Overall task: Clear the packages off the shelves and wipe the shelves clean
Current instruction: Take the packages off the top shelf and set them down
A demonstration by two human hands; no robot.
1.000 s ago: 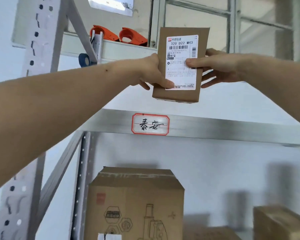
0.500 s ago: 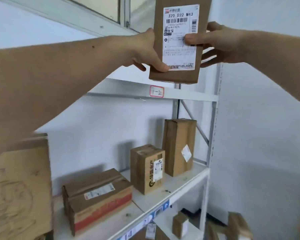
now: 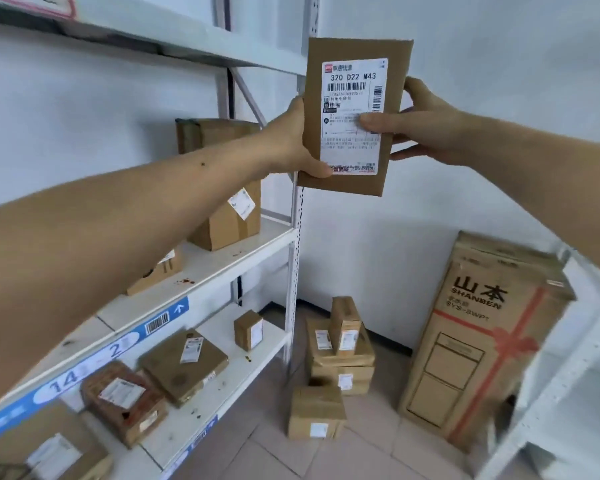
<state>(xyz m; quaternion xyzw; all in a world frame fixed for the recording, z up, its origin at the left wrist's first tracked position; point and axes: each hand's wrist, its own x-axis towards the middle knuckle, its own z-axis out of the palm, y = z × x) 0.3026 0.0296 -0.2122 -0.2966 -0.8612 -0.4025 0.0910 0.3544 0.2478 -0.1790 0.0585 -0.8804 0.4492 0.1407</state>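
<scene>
Left hand [image 3: 291, 147] and right hand [image 3: 426, 129] clasp the flat package [image 3: 355, 116]; best lowered level onto the floor stack [image 3: 340, 358].

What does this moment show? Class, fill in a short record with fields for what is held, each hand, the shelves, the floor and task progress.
held item: flat brown package, upright, label reading 320 D22 M43 facing the camera
left hand: grips the package's lower left edge
right hand: grips its right edge, thumb on the label
shelves: several boxes on them, with brown spots
floor: stacked small boxes and tall Shanben carton
progress: shelves not yet cleared or wiped
</scene>
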